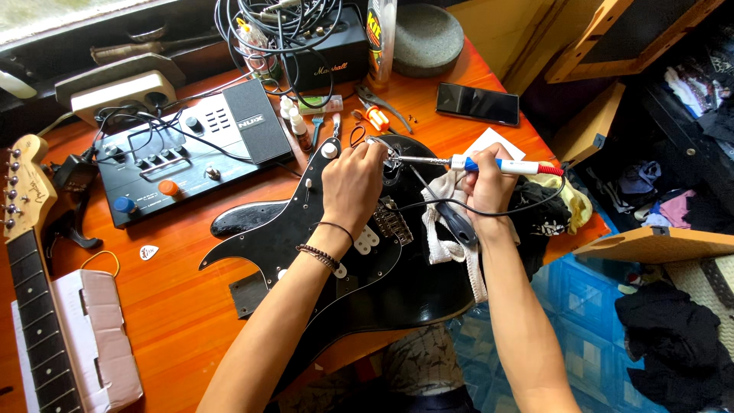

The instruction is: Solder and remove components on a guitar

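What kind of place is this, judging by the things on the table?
Probably a home workbench for guitar repair. A black electric guitar body lies on an orange wooden table, the right hand holds a soldering iron over it, and an effects unit sits nearby.

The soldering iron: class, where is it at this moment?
In the head view, the soldering iron lies level in the right hand, right of centre. Its tip meets the black guitar body beside the left hand, with a white cloth below.

I see a black rectangular effects pedal unit (183, 157) on the orange wooden table (176, 306), a black smartphone (478, 103) near its far edge, and a detached maple guitar neck (30, 291) at left.
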